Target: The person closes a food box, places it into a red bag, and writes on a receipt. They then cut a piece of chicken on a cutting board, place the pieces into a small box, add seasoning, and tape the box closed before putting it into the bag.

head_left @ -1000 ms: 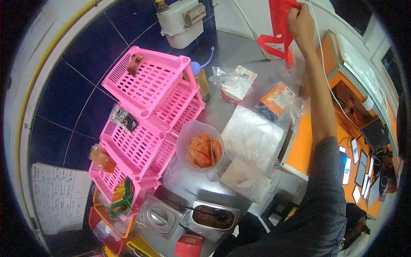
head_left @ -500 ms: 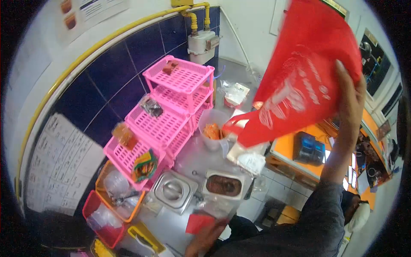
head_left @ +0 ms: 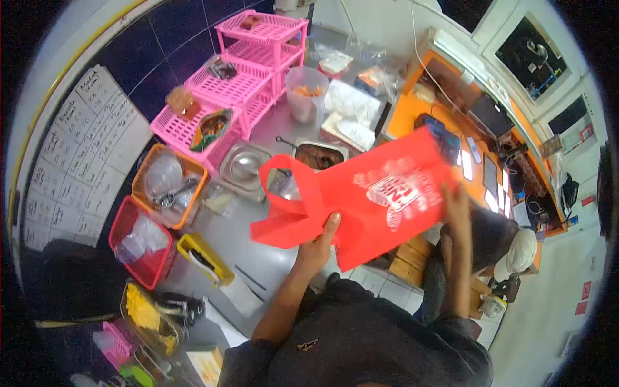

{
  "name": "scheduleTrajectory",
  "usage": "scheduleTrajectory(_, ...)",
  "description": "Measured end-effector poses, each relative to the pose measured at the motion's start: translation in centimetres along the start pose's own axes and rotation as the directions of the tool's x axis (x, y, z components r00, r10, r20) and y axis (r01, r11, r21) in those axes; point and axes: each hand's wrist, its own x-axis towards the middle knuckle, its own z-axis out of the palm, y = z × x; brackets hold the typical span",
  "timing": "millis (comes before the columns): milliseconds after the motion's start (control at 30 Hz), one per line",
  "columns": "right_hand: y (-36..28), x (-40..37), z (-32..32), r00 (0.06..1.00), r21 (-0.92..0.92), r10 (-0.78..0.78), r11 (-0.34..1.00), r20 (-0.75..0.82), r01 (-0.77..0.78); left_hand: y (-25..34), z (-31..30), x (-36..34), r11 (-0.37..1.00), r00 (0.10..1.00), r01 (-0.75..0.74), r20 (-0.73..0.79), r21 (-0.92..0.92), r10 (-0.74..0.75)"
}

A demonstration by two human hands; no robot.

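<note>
A red shopping bag point(head_left: 361, 206) with white print is stretched sideways in front of me, its loop handles pointing left. My left hand point(head_left: 316, 251) grips it near the handles, thumb lying on top of the fabric. At the bag's other end, my right hand point(head_left: 456, 203) holds the edge; it is slightly blurred and its fingertips are partly hidden. Just behind the handles stand a lidded steel container point(head_left: 245, 168) and a steel pan of dark brown sauce point(head_left: 319, 157), partly covered by the bag.
A pink tiered rack point(head_left: 232, 90) with small packets stands against the wall. Left are an orange basket point(head_left: 145, 193), a red basket point(head_left: 122, 216) and a yellow-handled tool point(head_left: 200, 258). A translucent tub point(head_left: 303, 109) stands behind. A person in a pale cap point(head_left: 516, 251) is at right.
The bag has come down from the upper right and turned sideways. My left hand has risen from the counter and taken hold of its handle end. The view has shifted downward.
</note>
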Motion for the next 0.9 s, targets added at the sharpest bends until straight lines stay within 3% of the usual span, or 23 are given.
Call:
scheduleTrajectory(33,4.0,-2.7,0.8,0.912,-0.465,-0.408,0.816,-0.040,0.344,-0.6,0.1,-0.7,0.906,0.983,-0.183,0.052,0.382,0.176)
scheduleTrajectory(67,2.4,-6.0,0.7,0.948,-0.227,-0.319,0.925,-0.026,0.305,0.6,1.2,-1.9,0.674,0.993,-0.100,0.113,0.732,0.024)
scheduleTrajectory(100,-0.9,-9.4,1.1,0.972,0.024,-0.235,0.972,0.016,0.234,-0.2,1.9,-2.8,0.669,0.995,-0.090,0.100,0.738,0.023)
scheduleTrajectory(133,-3.3,-12.2,0.8,0.967,0.336,-0.117,0.941,0.225,0.036,-1.5,2.8,-3.8,0.697,0.980,-0.172,0.193,0.696,0.049)
scheduleTrajectory(167,-4.7,-14.9,0.5,0.891,0.555,-0.050,0.798,0.452,-0.236,-3.2,3.2,-5.4,0.725,0.957,-0.239,0.284,0.646,0.063)
scheduleTrajectory(233,-3.9,-18.0,1.4,0.878,0.603,-0.237,0.794,0.416,-0.071,-7.7,3.2,-8.0,0.791,0.938,-0.179,0.345,0.585,-0.043)
scheduleTrajectory(267,-2.5,-19.0,1.2,0.876,0.600,-0.216,0.793,0.432,-0.100,-7.6,4.1,-9.3,0.682,0.896,-0.269,0.436,0.680,-0.082)
scheduleTrajectory(300,-1.0,-19.9,1.2,0.809,0.597,-0.069,0.711,0.584,-0.371,-7.9,4.7,-10.4,0.559,0.844,-0.368,0.519,0.743,-0.134)
scheduleTrajectory(333,0.4,-20.7,1.1,0.686,0.540,0.051,0.576,0.726,-0.614,-9.9,4.3,-11.7,0.566,0.805,-0.322,0.534,0.759,-0.259)
scheduleTrajectory(367,1.7,-21.5,0.7,0.668,0.527,0.064,0.561,0.741,-0.639,-11.3,4.0,-13.1,0.563,0.806,-0.296,0.518,0.771,-0.285)
scheduleTrajectory(433,4.3,-23.3,0.1,0.667,0.583,0.267,0.333,0.695,-0.741,-13.6,3.1,-16.0,0.681,0.905,-0.200,0.399,0.705,-0.148)
scheduleTrajectory(467,10.1,-25.2,1.0,0.607,0.499,0.398,0.348,0.688,-0.794,-14.4,2.8,-17.2,0.722,0.965,-0.126,0.253,0.680,-0.069)
scheduleTrajectory(500,12.5,-25.6,0.7,0.583,0.555,0.523,0.231,0.621,-0.799,-15.0,1.3,-17.7,0.596,0.981,-0.121,0.186,0.794,-0.048)
scheduleTrajectory(533,16.6,-26.0,0.1,0.593,0.640,0.564,0.143,0.574,-0.755,-15.8,-1.4,-18.4,0.455,0.992,-0.109,0.128,0.884,-0.012)
scheduleTrajectory(567,19.2,-25.9,-1.1,0.622,0.673,0.614,0.192,0.486,-0.715,-19.4,-6.8,-20.0,0.524,0.979,-0.015,0.120,0.852,-0.166)
scheduleTrajectory(600,21.6,-25.8,-2.3,0.652,0.702,0.651,0.249,0.389,-0.667,-15.8,-3.6,-19.5,0.861,0.949,0.274,-0.267,0.428,-0.170)
scheduleTrajectory(633,25.6,-26.7,-3.4,0.650,0.701,0.653,0.249,0.388,-0.668,-15.5,-3.3,-19.3,0.833,0.902,0.331,-0.407,0.444,-0.141)
scheduleTrajectory(667,30.2,-28.5,-4.1,0.764,0.384,0.567,0.660,0.308,-0.645,-15.9,-2.5,-19.6,0.841,0.934,0.270,-0.341,0.469,-0.109)
scheduleTrajectory(700,32.5,-30.1,-4.8,0.853,-0.030,0.429,0.897,0.298,-0.440,-16.4,-1.4,-20.1,0.846,0.958,0.207,-0.277,0.491,-0.074)
scheduleTrajectory(733,29.3,-29.8,-6.7,0.888,-0.008,0.323,0.940,0.328,-0.340,-16.3,-0.2,-20.0,0.847,0.957,0.204,-0.284,0.491,-0.066)
scheduleTrajectory(800,18.7,-27.4,-8.0,0.957,-0.202,-0.017,0.976,0.288,0.078,-14.9,2.9,-20.2,0.676,0.989,-0.141,0.137,0.724,0.060)
scheduleTrajectory(833,13.4,-26.1,-8.6,0.949,-0.314,-0.186,0.912,0.255,0.263,-14.0,4.2,-20.2,0.673,0.990,-0.135,0.130,0.727,0.059)
scheduleTrajectory(900,10.9,-26.9,-5.2,0.844,-0.256,-0.160,0.909,0.512,0.328,-12.6,6.2,-20.9,0.467,0.941,-0.175,0.287,0.867,-0.181)
